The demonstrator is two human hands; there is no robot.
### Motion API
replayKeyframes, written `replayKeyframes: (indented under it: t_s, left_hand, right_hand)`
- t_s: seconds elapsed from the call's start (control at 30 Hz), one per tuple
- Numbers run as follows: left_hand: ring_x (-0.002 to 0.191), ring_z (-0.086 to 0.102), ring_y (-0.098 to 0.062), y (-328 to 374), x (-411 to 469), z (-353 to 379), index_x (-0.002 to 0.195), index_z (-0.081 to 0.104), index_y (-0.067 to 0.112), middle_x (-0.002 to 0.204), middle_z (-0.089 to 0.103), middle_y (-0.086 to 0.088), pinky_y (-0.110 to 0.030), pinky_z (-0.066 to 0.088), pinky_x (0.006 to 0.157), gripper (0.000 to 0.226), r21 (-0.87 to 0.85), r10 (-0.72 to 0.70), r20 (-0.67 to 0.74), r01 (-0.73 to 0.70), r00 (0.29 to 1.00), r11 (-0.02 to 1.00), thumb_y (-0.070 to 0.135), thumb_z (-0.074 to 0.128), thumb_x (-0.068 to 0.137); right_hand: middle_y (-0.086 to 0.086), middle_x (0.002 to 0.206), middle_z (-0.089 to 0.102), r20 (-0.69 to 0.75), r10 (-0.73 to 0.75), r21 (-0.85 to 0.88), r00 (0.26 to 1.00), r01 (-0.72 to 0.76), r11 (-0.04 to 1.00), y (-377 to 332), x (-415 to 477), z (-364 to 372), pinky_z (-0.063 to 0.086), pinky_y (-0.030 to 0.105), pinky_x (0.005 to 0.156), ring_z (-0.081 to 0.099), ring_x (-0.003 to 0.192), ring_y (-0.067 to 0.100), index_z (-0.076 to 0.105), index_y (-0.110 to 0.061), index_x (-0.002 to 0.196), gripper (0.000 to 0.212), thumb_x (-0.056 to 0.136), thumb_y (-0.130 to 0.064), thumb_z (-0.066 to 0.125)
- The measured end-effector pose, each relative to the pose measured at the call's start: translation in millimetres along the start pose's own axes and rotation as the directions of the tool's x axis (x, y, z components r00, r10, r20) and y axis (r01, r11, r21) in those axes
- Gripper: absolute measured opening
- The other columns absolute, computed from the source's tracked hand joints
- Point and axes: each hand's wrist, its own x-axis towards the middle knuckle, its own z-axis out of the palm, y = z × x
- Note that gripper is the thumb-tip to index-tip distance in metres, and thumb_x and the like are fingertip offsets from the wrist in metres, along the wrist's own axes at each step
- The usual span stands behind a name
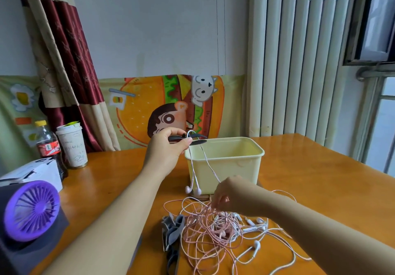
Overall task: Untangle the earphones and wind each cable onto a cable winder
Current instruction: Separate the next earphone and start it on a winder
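Orange table (310,168) held a tangle (213,232) of pink and white earphones near the front. Left hand (168,146) pinched a black cable winder (201,141) up by the yellow tub (226,168) (a white cable (192,168) hung from it, buds dangling). Right hand (230,193) pinched strands atop the tangle.

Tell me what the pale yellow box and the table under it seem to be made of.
The pale yellow rectangular box looks like moulded plastic: thin rolled rim, even matte colour. The orange-brown table seems varnished wood, perhaps laminate: glossy, with reflected window light.
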Motion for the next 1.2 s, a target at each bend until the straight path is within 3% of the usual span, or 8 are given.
replayKeyframes:
  t_s: [0.1, 0.17, 0.3, 0.4, 0.53, 0.77, 1.07, 1.2]
  left_hand:
    - [0.082, 0.069, -0.015, 3, -2, 2, 0.092, 0.065, 0.028, 0.094, 0.068, 0.004, -0.043, 0.058, 0.082, 0.012, 0.01, 0.024, 0.036, -0.024, 0.999, 1.0, 0.019, 0.071, 0.086]
    - [0.08, 0.069, -0.013, 6, -4, 2, 0.095, 0.067, 0.023, 0.09, 0.069, 0.005, -0.037, 0.059, 0.08, 0.011, -0.003, 0.039, 0.079, -0.039, 0.996, 0.999, 0.019, 0.072, 0.086]
    - [0.079, 0.068, -0.006, 13, -9, 0, 0.093, 0.066, 0.026, 0.088, 0.069, 0.008, -0.017, 0.055, 0.071, 0.014, -0.046, 0.085, 0.189, -0.078, 0.978, 0.996, 0.016, 0.072, 0.086]
    - [0.078, 0.068, -0.004, 19, -15, 4, 0.09, 0.065, 0.029, 0.087, 0.069, 0.007, -0.015, 0.054, 0.072, 0.018, -0.083, 0.107, 0.27, -0.087, 0.957, 0.993, 0.014, 0.073, 0.084]
    - [0.085, 0.066, -0.009, 21, -18, 9, 0.089, 0.066, 0.03, 0.09, 0.068, 0.005, -0.023, 0.054, 0.081, 0.018, -0.096, 0.136, 0.296, -0.112, 0.946, 0.989, 0.016, 0.074, 0.083]
    - [0.083, 0.063, 0.0, 32, -17, 12, 0.092, 0.064, 0.03, 0.091, 0.066, 0.009, -0.009, 0.048, 0.073, 0.018, -0.099, 0.162, 0.331, -0.136, 0.93, 0.986, 0.017, 0.073, 0.084]
    - [0.088, 0.067, -0.008, 41, -12, 19, 0.105, 0.066, 0.025, 0.098, 0.07, 0.003, -0.021, 0.054, 0.084, 0.02, -0.121, 0.132, 0.451, -0.086, 0.883, 0.989, 0.014, 0.068, 0.088]
    - [0.087, 0.067, -0.011, 35, -14, 21, 0.101, 0.067, 0.023, 0.095, 0.071, 0.0, -0.019, 0.053, 0.081, 0.017, -0.14, 0.118, 0.457, -0.06, 0.882, 0.988, 0.014, 0.069, 0.087]
  right_hand:
    - [-0.006, 0.112, 0.067, 0.02, 0.033, -0.098, 0.999, -0.031, 0.995, -1, -4, -9, 0.044, 0.008, 0.077, 0.06, 0.09, 0.005, 0.072, -0.023, 0.107, 0.024, 0.088, -0.011, 0.064]
    - [-0.012, 0.087, 0.065, -0.199, 0.073, -0.019, 0.977, -0.078, 0.997, -7, -4, -30, 0.039, 0.002, 0.061, 0.056, 0.07, -0.003, 0.071, -0.025, 0.086, 0.021, 0.086, -0.006, 0.06]
    - [-0.014, 0.075, 0.062, -0.717, 0.117, 0.252, 0.687, 0.099, 0.963, -16, -1, -70, 0.042, 0.008, 0.059, 0.057, 0.067, -0.002, 0.063, -0.021, 0.079, 0.016, 0.085, -0.007, 0.059]
    - [-0.009, 0.104, 0.064, -0.557, 0.066, 0.335, 0.828, 0.152, 0.93, -20, 4, -83, 0.045, 0.007, 0.076, 0.059, 0.097, 0.002, 0.063, -0.017, 0.11, 0.019, 0.092, -0.014, 0.056]
    - [-0.006, 0.098, 0.068, -0.272, 0.034, 0.368, 0.962, 0.071, 0.927, -16, 4, -90, 0.05, 0.018, 0.081, 0.064, 0.094, 0.009, 0.065, -0.022, 0.095, 0.013, 0.093, -0.013, 0.056]
    - [0.003, 0.088, 0.069, -0.285, 0.044, 0.288, 0.957, 0.042, 0.957, -15, 0, -102, 0.05, 0.028, 0.072, 0.064, 0.082, 0.018, 0.066, -0.019, 0.09, 0.011, 0.09, -0.029, 0.061]
    - [-0.011, 0.088, 0.063, -0.455, -0.008, 0.105, 0.891, 0.062, 0.993, -24, -2, -106, 0.051, 0.018, 0.074, 0.062, 0.086, 0.006, 0.061, -0.02, 0.095, 0.005, 0.093, -0.023, 0.057]
    - [-0.009, 0.072, 0.057, -0.514, -0.002, 0.169, 0.858, 0.104, 0.98, -28, -4, -111, 0.046, 0.014, 0.056, 0.054, 0.059, -0.001, 0.056, -0.016, 0.092, 0.005, 0.096, -0.017, 0.053]
